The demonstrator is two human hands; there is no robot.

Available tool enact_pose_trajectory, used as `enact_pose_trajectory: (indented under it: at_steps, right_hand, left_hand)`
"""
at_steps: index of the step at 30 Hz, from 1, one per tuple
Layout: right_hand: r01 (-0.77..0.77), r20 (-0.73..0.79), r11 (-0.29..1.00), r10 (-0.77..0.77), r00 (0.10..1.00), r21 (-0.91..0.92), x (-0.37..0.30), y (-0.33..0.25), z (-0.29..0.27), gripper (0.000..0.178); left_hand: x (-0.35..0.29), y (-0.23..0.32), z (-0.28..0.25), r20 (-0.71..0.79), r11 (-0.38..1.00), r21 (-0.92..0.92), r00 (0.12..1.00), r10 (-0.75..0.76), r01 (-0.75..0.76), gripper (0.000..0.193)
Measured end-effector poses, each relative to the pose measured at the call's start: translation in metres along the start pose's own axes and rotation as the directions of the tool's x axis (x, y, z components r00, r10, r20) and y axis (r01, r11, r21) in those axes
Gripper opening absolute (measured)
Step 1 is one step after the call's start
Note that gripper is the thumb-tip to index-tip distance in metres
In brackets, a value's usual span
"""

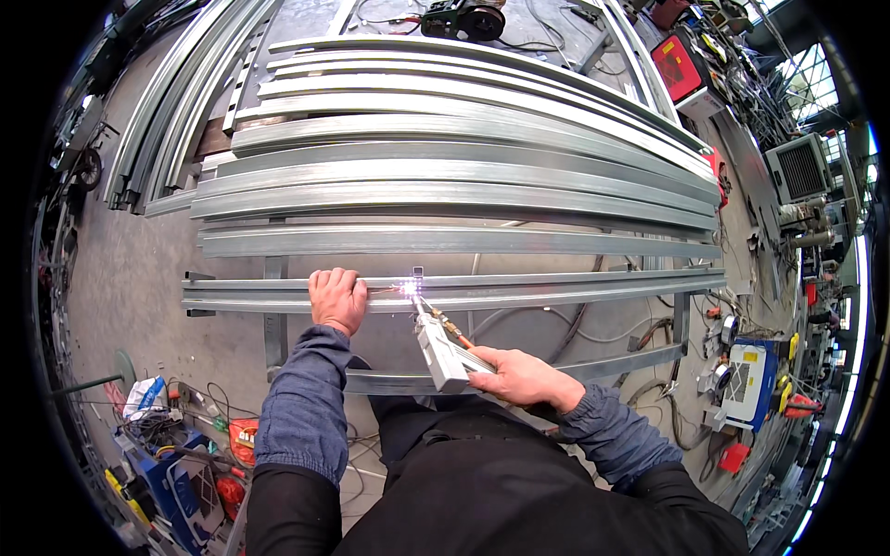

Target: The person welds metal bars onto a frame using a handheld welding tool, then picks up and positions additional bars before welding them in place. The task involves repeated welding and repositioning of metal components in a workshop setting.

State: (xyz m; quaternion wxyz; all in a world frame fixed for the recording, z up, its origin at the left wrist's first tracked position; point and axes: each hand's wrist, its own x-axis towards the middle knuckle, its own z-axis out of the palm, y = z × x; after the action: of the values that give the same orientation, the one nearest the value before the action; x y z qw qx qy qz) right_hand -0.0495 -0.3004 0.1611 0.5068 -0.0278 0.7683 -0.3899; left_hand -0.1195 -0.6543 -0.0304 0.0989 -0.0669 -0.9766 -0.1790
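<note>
A long galvanized steel channel (519, 295) lies crosswise in front of me. My left hand (336, 299) is closed over it, left of a bright welding spot (410, 288). My right hand (521, 377) grips a grey welding torch (438, 347) by its handle, below and right of the spot. The torch's nozzle points up to the glowing spot on the channel. Just beyond the spot, a small square tube end (418, 271) stands at the channel's far edge. A thin orange streak runs from the spot toward my left hand; I cannot tell whether it is wire or spark.
Several more steel channels (454, 174) lie in parallel rows beyond, on a metal frame (275, 334). Another stack (176, 120) is at the far left. Cables and hoses cross the floor. A blue-and-white machine (747, 385) stands at right, a blue one (190, 486) at lower left.
</note>
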Motion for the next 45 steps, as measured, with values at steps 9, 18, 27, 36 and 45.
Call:
enact_pose_trajectory:
  at_steps: [9, 18, 27, 36, 45]
  right_hand:
    - [-0.002, -0.018, 1.000, 0.002, 1.000, 0.007, -0.002, 0.002, 0.001, 0.066]
    - [-0.005, -0.006, 1.000, 0.005, 1.000, -0.013, -0.003, 0.003, -0.003, 0.066]
    - [0.014, -0.017, 1.000, -0.014, 1.000, -0.014, -0.002, 0.009, -0.002, 0.063]
    - [-0.030, 0.004, 0.999, 0.030, 1.000, 0.015, -0.008, -0.004, 0.001, 0.066]
    - [0.037, -0.065, 0.996, -0.032, 0.997, 0.080, -0.022, -0.002, 0.015, 0.068]
  left_hand:
    - [-0.001, -0.001, 0.001, 0.009, 1.000, 0.010, 1.000, -0.001, 0.000, 0.025]
    - [-0.001, -0.002, 0.002, -0.001, 1.000, 0.013, 1.000, 0.006, -0.006, 0.026]
    - [-0.001, -0.003, 0.000, 0.017, 1.000, 0.016, 1.000, -0.001, 0.000, 0.026]
    - [0.002, -0.001, -0.004, -0.013, 0.999, 0.027, 1.000, 0.025, -0.025, 0.025]
    - [-0.003, -0.004, -0.012, -0.037, 0.994, -0.109, 0.999, -0.012, 0.008, 0.040]
